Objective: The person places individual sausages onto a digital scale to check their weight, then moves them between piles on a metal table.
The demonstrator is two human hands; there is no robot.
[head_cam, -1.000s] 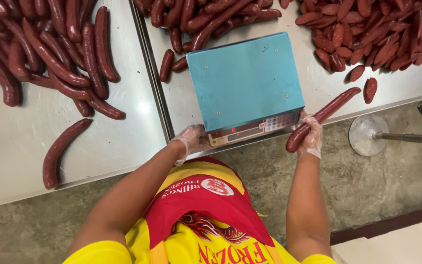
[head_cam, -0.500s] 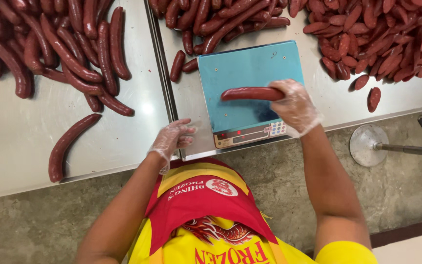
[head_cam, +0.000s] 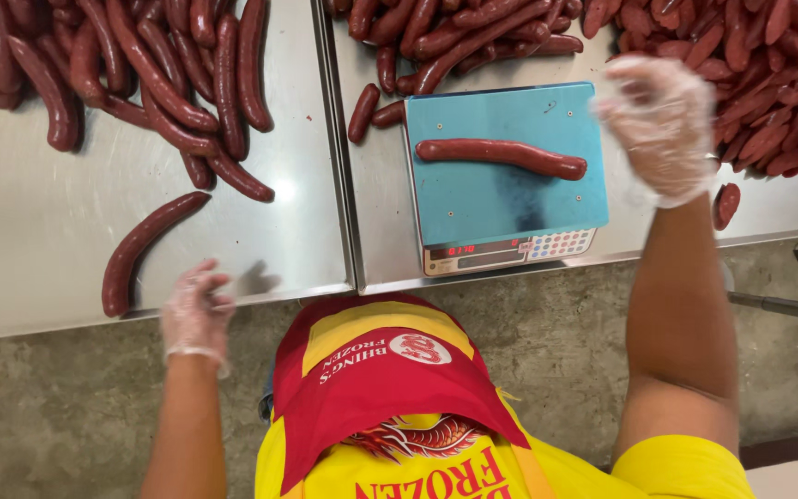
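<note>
With the long dark-red sausage [head_cam: 501, 157] lying alone across the blue-topped scale [head_cam: 502, 199], I keep my gloved right hand [head_cam: 659, 125], open and empty, clear of the platform, left hand [head_cam: 196, 310] loosely curled and empty at the steel table [head_cam: 39, 249] edge.

Meat-processing workshop: stainless steel counter [head_cam: 39, 249] w/ piles of red sausages [head_cam: 140, 65], blue-topped digital scale [head_cam: 501, 199] weighing one, concrete floor [head_cam: 66, 425], disposable plastic gloves, apron.

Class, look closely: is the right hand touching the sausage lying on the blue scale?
Apart. The head view shows the right hand raised beside the scale, bare blue platform between it and the sausage.
</note>
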